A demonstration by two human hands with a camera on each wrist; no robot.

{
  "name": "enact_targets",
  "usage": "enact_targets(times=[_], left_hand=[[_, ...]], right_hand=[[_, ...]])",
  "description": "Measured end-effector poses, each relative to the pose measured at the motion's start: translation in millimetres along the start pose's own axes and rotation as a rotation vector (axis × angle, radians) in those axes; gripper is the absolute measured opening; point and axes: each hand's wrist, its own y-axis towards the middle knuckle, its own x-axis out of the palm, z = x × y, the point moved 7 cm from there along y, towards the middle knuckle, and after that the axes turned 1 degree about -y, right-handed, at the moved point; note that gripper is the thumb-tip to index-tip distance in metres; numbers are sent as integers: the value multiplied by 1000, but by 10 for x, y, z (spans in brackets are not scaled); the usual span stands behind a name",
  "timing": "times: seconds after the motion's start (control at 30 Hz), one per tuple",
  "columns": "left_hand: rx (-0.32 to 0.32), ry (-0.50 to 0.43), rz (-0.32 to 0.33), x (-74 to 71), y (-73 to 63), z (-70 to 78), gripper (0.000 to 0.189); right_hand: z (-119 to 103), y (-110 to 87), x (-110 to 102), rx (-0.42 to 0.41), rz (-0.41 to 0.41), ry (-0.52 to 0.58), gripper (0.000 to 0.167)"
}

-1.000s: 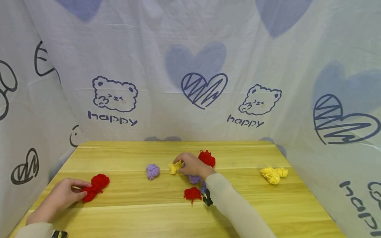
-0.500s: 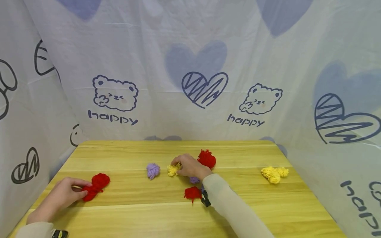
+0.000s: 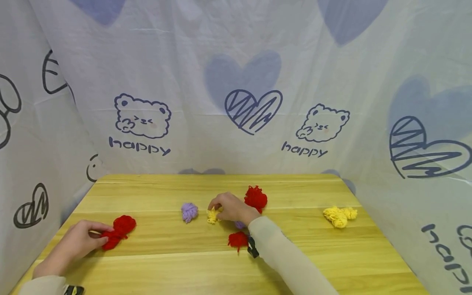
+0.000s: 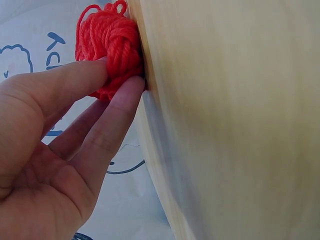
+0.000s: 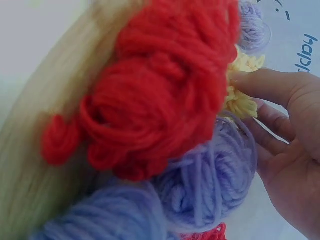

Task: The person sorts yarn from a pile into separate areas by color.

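Just below mid-frame, the right hand (image 3: pixel 233 207) is pinching yellow yarn (image 3: pixel 212 216), fingers (image 5: pixel 272 86) nearly closed; lower left, the left hand (image 3: pixel 81 237) is pinching red yarn (image 3: pixel 123 225) likewise; if loose loops are dragging, they could be snagging a nearby purple ball (image 5: pixel 212 180).

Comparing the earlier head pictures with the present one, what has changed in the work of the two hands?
The right hand still pinches the yellow bundle and has drawn it slightly left and nearer the head camera. Nothing was let go. The left hand still holds red yarn; the lone purple bundle and far-right yellow yarn stayed.
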Motion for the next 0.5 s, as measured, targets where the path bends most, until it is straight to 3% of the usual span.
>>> enact_targets(times=[0.23,0.5], left_hand=[[1,-1,5,-3,-3,11,26],[-5,-2,8,-5,-13,11,27]], right_hand=[[-24,11,-20,-9,-3,-6,28],[-102,-38,-207,-12,52,82,27]])
